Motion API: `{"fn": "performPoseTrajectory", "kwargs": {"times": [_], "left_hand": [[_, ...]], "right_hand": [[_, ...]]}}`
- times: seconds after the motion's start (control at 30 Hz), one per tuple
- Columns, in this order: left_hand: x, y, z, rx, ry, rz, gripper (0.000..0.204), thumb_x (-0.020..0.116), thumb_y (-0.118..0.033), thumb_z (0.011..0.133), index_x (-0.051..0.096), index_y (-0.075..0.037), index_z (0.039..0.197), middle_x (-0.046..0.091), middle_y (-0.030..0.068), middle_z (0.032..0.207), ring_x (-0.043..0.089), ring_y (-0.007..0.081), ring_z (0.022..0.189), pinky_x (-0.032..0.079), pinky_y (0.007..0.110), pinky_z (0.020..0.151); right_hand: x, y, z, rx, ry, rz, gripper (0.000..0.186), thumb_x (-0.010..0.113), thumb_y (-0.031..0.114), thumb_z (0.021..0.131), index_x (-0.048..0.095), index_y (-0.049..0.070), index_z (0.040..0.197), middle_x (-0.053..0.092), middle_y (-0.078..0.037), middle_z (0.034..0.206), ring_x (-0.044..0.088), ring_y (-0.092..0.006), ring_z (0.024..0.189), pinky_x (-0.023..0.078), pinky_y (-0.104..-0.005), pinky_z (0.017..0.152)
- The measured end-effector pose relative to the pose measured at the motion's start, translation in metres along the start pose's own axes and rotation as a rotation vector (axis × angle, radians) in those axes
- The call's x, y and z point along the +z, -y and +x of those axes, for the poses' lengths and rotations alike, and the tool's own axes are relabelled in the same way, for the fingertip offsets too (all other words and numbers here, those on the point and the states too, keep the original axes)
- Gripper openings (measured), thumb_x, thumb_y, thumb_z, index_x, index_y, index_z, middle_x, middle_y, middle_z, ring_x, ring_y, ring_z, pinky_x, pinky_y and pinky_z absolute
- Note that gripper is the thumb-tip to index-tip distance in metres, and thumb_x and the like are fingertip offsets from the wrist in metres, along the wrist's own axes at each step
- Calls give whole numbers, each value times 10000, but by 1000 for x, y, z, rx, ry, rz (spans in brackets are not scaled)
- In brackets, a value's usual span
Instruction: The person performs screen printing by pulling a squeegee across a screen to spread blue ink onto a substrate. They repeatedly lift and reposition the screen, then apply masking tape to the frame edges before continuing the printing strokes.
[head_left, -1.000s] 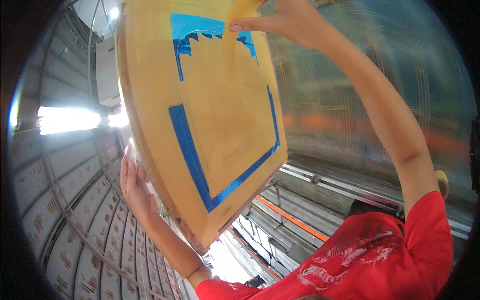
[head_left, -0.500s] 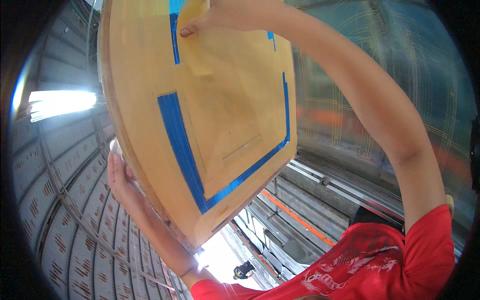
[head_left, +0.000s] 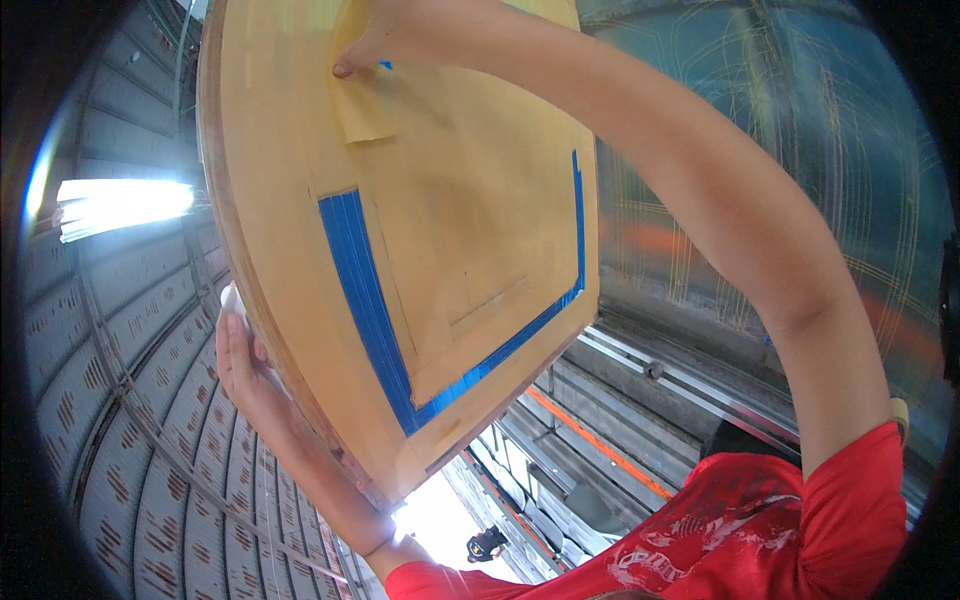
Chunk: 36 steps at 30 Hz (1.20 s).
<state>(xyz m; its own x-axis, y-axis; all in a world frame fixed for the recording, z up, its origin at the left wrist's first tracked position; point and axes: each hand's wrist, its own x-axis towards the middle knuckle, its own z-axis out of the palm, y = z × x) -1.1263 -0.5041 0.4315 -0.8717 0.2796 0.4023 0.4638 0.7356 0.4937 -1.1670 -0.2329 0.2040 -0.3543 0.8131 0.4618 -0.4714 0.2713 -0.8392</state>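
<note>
A tall framed panel, yellow like a screen-printing mesh [head_left: 450,230], tilts in front of me. Blue tape [head_left: 365,290] runs down its left part and along the lower and right sides. At the top, my right hand [head_left: 400,30] is closed on a thin yellow cloth [head_left: 365,115], which lies against the panel face. Part of that hand is cut off by the upper edge. At the panel's left edge, my left hand [head_left: 240,355] has its fingers curled round a small white thing [head_left: 230,297], partly hidden; I cannot tell what it is.
On the right stands a large glossy, scratched dark sheet [head_left: 760,130]. Metal rails [head_left: 690,385] and an orange bar [head_left: 600,440] lie below it. A bright lamp [head_left: 125,195] shines at the left beside ribbed panelling [head_left: 150,450]. A person in dark clothes [head_left: 487,544] is far off.
My right hand has moved a little left across the panel with the yellow cloth, which now covers the upper-left strip of blue tape. My left hand stays at the edge.
</note>
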Motion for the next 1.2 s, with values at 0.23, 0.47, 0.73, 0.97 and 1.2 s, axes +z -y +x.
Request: {"fn": "performPoseTrajectory", "kwargs": {"times": [0.23,0.47,0.73,0.97,1.2], "left_hand": [[4,-3,-1,0,10,-29,540,619,-201,963,434,77,1387,606,188,1246,664,210,1042,579,313,835],[19,-8,-6,17,-24,-14,397,580,-191,991,555,48,1306,526,3,909,440,70,755,368,210,630],[22,-11,-8,17,-38,-17,348,565,-175,996,602,43,1265,449,-85,719,314,13,617,251,181,535],[25,-14,-4,29,-4,-29,351,560,-190,1003,602,63,1243,448,-83,692,317,6,583,241,183,513],[15,1,3,23,50,-96,347,550,-200,1011,606,77,1213,465,-78,689,327,-5,562,241,164,506]], "right_hand": [[0,11,-6,66,-1,-116,690,854,218,642,489,-25,1175,536,-219,1170,509,-403,1146,448,-513,942],[-10,12,5,200,194,-334,898,857,281,643,398,38,1375,525,-216,1238,481,-388,1214,420,-540,971],[1,-44,19,184,-286,183,447,667,104,798,471,51,1196,599,-209,1071,595,-316,1056,502,-451,856],[32,-70,55,460,116,1035,134,495,19,840,468,26,971,629,-195,915,657,-261,855,534,-340,737],[17,-55,16,684,126,1491,176,535,-14,879,432,26,1016,609,-179,1037,638,-237,940,543,-340,829]]}}
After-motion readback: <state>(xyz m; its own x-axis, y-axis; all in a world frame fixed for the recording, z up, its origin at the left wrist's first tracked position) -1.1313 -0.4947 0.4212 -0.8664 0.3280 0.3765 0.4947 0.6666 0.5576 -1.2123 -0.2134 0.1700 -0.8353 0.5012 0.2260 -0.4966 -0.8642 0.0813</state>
